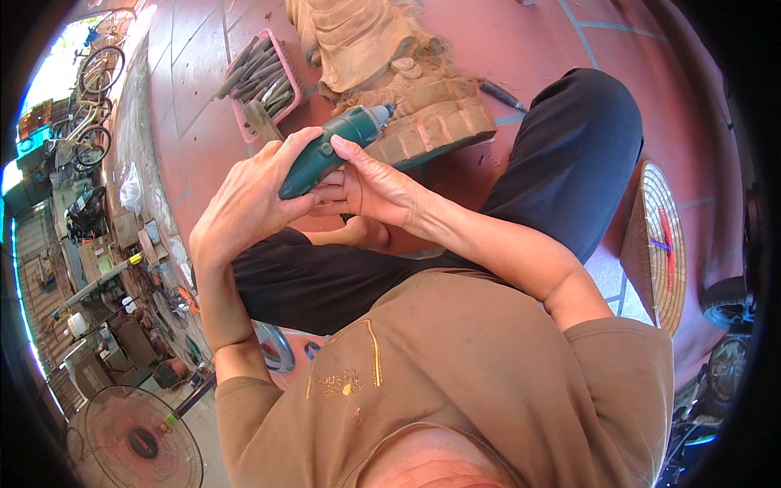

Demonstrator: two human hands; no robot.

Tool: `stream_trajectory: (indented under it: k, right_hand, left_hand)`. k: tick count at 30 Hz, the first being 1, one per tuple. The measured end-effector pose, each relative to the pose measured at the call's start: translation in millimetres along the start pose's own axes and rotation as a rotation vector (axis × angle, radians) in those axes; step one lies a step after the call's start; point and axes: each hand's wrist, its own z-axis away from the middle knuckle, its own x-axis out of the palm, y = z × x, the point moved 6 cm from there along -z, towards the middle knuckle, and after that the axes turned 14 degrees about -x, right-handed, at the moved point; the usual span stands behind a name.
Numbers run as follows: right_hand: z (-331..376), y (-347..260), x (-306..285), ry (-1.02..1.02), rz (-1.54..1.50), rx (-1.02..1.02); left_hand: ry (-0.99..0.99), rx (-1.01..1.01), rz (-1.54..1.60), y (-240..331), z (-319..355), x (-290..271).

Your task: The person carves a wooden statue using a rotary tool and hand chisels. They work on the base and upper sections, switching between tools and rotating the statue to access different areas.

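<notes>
While the left hand [244, 199] grips the green rotary tool [333, 146] mid-frame, the right hand [370, 187] pinches its body, near the wooden carving [390, 65] at upper centre.

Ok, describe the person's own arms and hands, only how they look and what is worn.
Both forearms are bare to above the elbow. The left hand and right hand wear no gloves, and no rings or watch show. Short brown sleeves of a T-shirt with gold trim cover the upper arms.

Green rotary tool [329, 150], tilted, tip twd carved wood base, gripped w/ both hands
</notes>
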Motion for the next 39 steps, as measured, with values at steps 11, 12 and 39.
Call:
stream_trajectory:
  k: [11,12,39]
  right_hand:
    - [-3,-3,-5,0.039,-0.026,-0.017]
    - [-3,-4,-5,0.037,-0.026,-0.019]
    - [16,-12,8,0.020,-0.130,-0.024]
  left_hand:
    - [-0.015,-0.034,-0.064,7,-9,-2]
    - [-0.011,-0.026,-0.072,8,-9,-2]
    - [-0.076,0.042,-0.254,33,-10,-5]
